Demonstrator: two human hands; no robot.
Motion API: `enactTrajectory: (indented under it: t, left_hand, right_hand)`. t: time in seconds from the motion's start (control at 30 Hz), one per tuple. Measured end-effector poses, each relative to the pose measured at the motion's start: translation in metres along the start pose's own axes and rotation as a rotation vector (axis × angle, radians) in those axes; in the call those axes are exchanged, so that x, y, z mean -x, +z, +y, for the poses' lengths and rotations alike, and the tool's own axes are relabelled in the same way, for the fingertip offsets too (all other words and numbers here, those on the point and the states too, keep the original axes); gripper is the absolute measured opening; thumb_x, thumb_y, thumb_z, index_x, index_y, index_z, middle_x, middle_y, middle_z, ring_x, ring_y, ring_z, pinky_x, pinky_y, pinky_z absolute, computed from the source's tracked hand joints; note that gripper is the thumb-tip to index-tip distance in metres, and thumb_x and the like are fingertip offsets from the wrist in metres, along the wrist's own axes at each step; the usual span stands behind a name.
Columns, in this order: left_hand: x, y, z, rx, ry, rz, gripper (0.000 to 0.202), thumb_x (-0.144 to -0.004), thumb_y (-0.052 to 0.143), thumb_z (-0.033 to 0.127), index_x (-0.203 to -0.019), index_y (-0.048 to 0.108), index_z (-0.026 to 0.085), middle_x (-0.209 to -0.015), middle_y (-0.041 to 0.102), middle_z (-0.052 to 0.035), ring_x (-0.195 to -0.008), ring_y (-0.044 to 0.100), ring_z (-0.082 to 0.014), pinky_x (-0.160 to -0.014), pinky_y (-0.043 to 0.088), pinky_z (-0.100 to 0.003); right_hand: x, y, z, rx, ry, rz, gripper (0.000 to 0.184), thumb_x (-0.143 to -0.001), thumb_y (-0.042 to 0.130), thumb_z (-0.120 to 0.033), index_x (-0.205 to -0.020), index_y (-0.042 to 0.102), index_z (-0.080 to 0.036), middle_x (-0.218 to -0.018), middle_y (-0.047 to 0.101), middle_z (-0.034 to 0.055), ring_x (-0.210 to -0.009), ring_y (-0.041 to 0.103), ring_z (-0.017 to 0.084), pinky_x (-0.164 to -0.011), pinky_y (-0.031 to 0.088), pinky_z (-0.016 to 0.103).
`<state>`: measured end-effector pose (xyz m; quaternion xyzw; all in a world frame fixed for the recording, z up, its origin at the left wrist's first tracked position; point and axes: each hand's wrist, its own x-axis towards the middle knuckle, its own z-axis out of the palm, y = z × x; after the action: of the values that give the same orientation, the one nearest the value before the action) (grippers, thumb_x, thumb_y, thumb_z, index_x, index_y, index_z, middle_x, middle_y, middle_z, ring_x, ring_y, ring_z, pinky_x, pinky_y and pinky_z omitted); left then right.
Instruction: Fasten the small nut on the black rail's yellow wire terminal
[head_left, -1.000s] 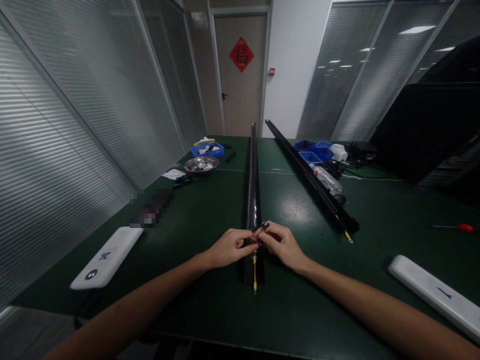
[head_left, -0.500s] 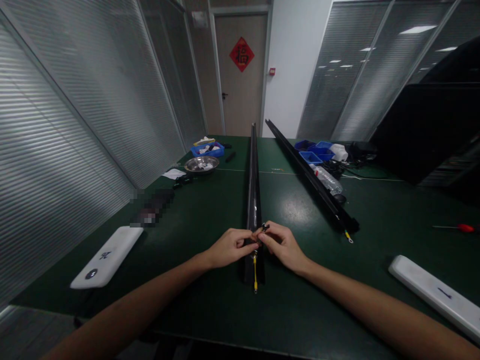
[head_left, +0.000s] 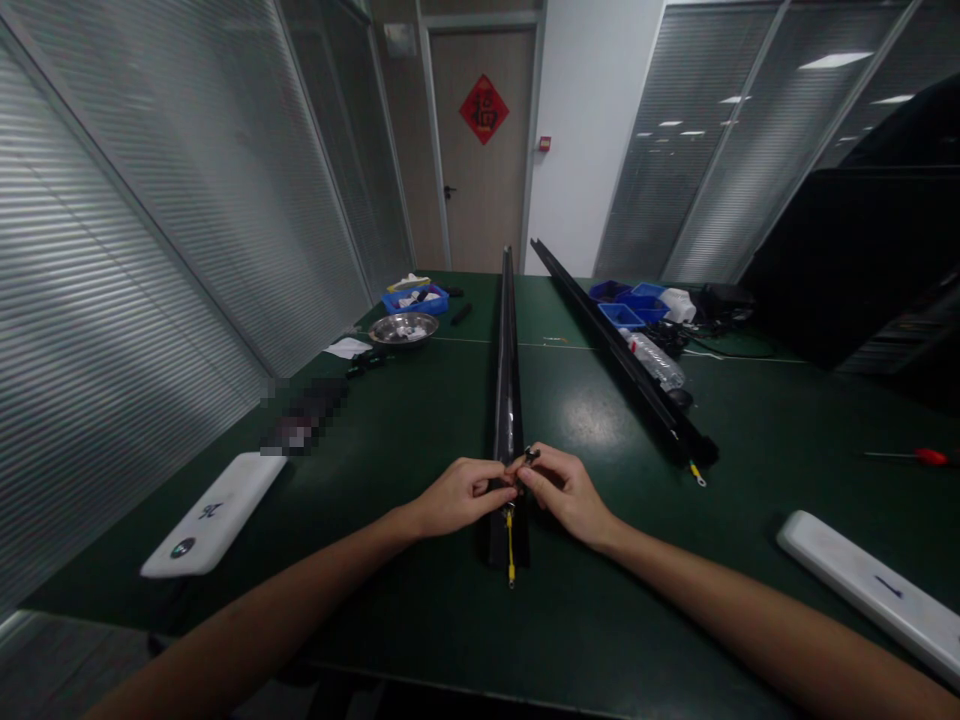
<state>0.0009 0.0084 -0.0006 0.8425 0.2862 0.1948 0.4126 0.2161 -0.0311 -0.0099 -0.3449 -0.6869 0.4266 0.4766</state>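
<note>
Both my hands meet over the near end of a long black channel-shaped rail (head_left: 508, 400) that runs away from me. My left hand (head_left: 465, 494) pinches with thumb and forefinger at the rail's middle line. My right hand (head_left: 564, 490) is closed on a small dark piece (head_left: 532, 455) that pokes out above its fingers; its kind is too small to tell. The fingertips of the two hands nearly touch and hide what lies between them. Below them a short yellow wire (head_left: 511, 545) with a ring terminal hangs over the rail's near end.
A second black rail (head_left: 622, 355) lies slanted to the right, a yellow ring-terminal lead (head_left: 697, 473) at its end. White numbered cases (head_left: 217, 515) flank me. A steel bowl (head_left: 403, 329), blue bins (head_left: 621, 315), a plastic bottle (head_left: 656, 362) and a red-handled screwdriver (head_left: 930, 457) lie around.
</note>
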Motion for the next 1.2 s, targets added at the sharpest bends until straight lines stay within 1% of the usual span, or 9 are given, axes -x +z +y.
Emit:
enactTrajectory:
  t: [0.13,0.37,0.47,0.63,0.8,1.0,1.2]
  left_hand:
    - [-0.0003,0.0002,-0.0003,-0.001,-0.005,-0.001,0.030,-0.100,0.057,0.038,-0.103,0.071,0.011,-0.079,0.058,-0.0003,-0.059,0.039,-0.0085,-0.054,0.029,-0.020]
    - [-0.0005,-0.0007,-0.0010,-0.014,-0.022,-0.016,0.031,-0.098,0.061,0.042,-0.097,0.070,0.012,-0.068,0.048,0.0043,-0.054,0.034,-0.0074,-0.050,0.022,-0.020]
    - [-0.0002,-0.0008,-0.0015,-0.009,-0.013,-0.015,0.031,-0.098,0.060,0.042,-0.098,0.070,0.012,-0.070,0.050,0.0034,-0.056,0.036,-0.0077,-0.052,0.025,-0.020]
    - [0.0000,0.0002,-0.0019,0.004,0.006,-0.001,0.032,-0.100,0.057,0.040,-0.101,0.070,0.011,-0.076,0.056,0.0006,-0.058,0.039,-0.0085,-0.054,0.028,-0.020]
    - [-0.0001,0.0004,0.0001,0.009,-0.008,-0.003,0.030,-0.099,0.059,0.039,-0.099,0.070,0.012,-0.075,0.055,0.0018,-0.057,0.037,-0.0078,-0.053,0.027,-0.020]
    - [0.0005,-0.0004,0.0010,0.001,-0.014,-0.006,0.029,-0.098,0.061,0.039,-0.097,0.071,0.012,-0.072,0.052,0.0030,-0.056,0.037,-0.0076,-0.052,0.026,-0.020]
    - [0.0006,0.0013,-0.0014,0.003,0.013,0.025,0.033,-0.100,0.058,0.041,-0.099,0.071,0.011,-0.075,0.058,0.0006,-0.057,0.039,-0.0083,-0.053,0.030,-0.020]
  right_hand:
    - [0.0001,-0.0004,0.0002,0.008,-0.003,-0.004,0.029,-0.101,0.061,-0.042,-0.105,0.078,-0.019,-0.092,0.064,0.0062,-0.065,0.055,0.012,-0.051,0.043,0.022]
    - [-0.0006,-0.0002,0.0035,-0.029,0.002,-0.030,0.036,-0.102,0.057,-0.048,-0.102,0.077,-0.019,-0.087,0.061,0.0043,-0.059,0.052,0.011,-0.050,0.043,0.022]
    - [0.0001,0.0001,0.0022,-0.022,-0.001,-0.025,0.035,-0.103,0.056,-0.047,-0.103,0.077,-0.019,-0.088,0.061,0.0044,-0.059,0.052,0.011,-0.050,0.042,0.022]
    - [0.0013,0.0004,0.0001,0.022,-0.010,-0.007,0.032,-0.103,0.057,-0.044,-0.106,0.077,-0.020,-0.093,0.065,0.0062,-0.066,0.056,0.014,-0.053,0.044,0.023]
    - [0.0006,0.0005,0.0012,0.014,-0.015,-0.014,0.032,-0.104,0.056,-0.043,-0.104,0.077,-0.020,-0.091,0.063,0.0054,-0.067,0.056,0.014,-0.054,0.044,0.023]
    - [0.0003,0.0006,0.0017,0.007,-0.016,-0.029,0.034,-0.105,0.053,-0.044,-0.102,0.076,-0.019,-0.087,0.060,0.0031,-0.058,0.052,0.011,-0.052,0.042,0.023]
    - [0.0020,0.0007,-0.0026,0.073,-0.023,-0.019,0.030,-0.105,0.054,-0.040,-0.107,0.075,-0.019,-0.094,0.064,0.0059,-0.068,0.057,0.014,-0.056,0.045,0.023]
